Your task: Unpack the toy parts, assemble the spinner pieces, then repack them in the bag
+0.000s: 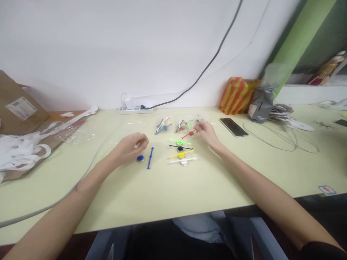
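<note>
My left hand (130, 146) rests on the pale green table (162, 187) with its fingers curled in; what it holds, if anything, I cannot make out. Just right of it lie a blue disc (140, 158) and a loose blue stick (150, 157). My right hand (205, 131) pinches the end of a red stick with a red disc (190, 134). Below that piece sit a green piece (180, 142), a black piece (180, 147), a yellow piece (181, 155) and a white piece (184, 161) in a column.
Clear bags of coloured parts (173, 124) lie behind the hands. A phone (233, 127) lies to the right, with a striped bag (236, 95), a grey bundle (260, 103) and a thin cable loop (282, 139). A power strip (135, 107) lines the wall; white straps (21, 151) lie left.
</note>
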`<action>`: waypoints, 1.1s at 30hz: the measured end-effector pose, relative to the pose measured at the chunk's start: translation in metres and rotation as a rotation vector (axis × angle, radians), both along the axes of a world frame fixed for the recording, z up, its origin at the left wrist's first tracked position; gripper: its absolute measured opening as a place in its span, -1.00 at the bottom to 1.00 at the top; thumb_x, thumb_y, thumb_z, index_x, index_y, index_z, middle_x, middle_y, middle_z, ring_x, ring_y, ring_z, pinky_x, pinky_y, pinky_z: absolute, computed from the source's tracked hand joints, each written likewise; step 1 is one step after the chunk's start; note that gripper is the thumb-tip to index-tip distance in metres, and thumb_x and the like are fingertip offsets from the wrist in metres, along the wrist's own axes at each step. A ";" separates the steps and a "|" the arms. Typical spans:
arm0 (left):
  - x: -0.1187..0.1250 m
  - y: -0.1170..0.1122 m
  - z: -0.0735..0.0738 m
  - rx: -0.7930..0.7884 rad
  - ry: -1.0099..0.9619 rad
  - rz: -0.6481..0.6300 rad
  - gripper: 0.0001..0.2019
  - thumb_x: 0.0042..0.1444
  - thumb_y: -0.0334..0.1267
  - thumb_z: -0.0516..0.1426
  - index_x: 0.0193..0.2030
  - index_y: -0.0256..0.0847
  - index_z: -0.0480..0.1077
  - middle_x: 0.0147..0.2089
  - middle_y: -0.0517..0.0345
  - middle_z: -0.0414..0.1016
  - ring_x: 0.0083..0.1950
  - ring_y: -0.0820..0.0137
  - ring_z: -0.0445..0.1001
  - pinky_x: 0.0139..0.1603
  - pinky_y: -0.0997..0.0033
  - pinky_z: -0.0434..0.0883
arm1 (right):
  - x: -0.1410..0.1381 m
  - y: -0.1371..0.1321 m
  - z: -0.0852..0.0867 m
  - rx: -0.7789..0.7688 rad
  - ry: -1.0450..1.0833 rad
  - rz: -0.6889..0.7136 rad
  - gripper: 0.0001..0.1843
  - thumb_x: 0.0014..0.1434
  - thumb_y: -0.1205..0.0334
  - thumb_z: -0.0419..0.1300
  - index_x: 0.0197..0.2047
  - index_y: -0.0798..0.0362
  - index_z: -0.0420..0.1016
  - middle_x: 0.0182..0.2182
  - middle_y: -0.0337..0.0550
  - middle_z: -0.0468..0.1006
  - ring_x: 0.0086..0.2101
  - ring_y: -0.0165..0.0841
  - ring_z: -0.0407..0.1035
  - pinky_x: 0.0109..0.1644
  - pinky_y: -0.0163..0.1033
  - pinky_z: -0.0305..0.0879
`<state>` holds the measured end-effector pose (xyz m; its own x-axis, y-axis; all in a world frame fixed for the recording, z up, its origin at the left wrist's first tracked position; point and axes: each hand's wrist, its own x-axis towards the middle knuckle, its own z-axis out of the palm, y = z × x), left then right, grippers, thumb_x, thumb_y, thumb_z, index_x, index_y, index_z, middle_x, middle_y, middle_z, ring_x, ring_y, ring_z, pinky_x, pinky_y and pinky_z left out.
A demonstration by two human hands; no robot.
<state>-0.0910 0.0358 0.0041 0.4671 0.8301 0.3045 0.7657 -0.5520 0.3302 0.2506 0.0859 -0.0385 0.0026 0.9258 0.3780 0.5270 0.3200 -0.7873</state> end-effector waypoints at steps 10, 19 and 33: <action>-0.017 -0.007 0.016 -0.502 0.050 -0.137 -0.77 0.07 -0.09 0.22 -0.19 -0.15 0.43 -0.45 0.26 0.31 -0.43 0.45 0.26 -0.43 0.49 0.20 | -0.002 -0.013 0.004 -0.143 -0.389 0.085 -0.85 0.20 0.29 0.14 -0.24 0.09 0.55 -0.33 -0.09 0.61 -0.34 -0.30 0.45 -0.29 -0.32 0.17; -0.010 -0.010 0.015 -0.287 -0.020 -0.098 -0.81 0.13 -0.10 0.17 -0.24 -0.17 0.44 -0.34 0.17 0.47 -0.33 0.39 0.37 -0.27 0.42 0.33 | -0.015 -0.031 0.020 0.005 -0.479 -0.049 -0.79 0.24 0.36 0.08 -0.17 0.05 0.53 -0.45 -0.17 0.55 -0.39 -0.28 0.38 -0.29 -0.28 0.11; 0.006 -0.010 -0.006 -0.174 0.079 -0.047 -0.72 0.21 -0.07 0.11 -0.45 -0.17 0.28 -0.51 0.27 0.29 -0.47 0.43 0.24 -0.41 0.40 0.16 | -0.048 -0.055 0.017 0.357 -0.403 0.306 -0.72 0.28 0.49 -0.04 -0.24 0.06 0.46 -0.21 -0.03 0.52 -0.15 -0.24 0.33 0.00 -0.17 0.21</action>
<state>-0.0846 0.0255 -0.0019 0.5234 0.8437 0.1191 0.7679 -0.5276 0.3632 0.2022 0.0312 -0.0214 -0.4506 0.6781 0.5807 0.6034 0.7107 -0.3616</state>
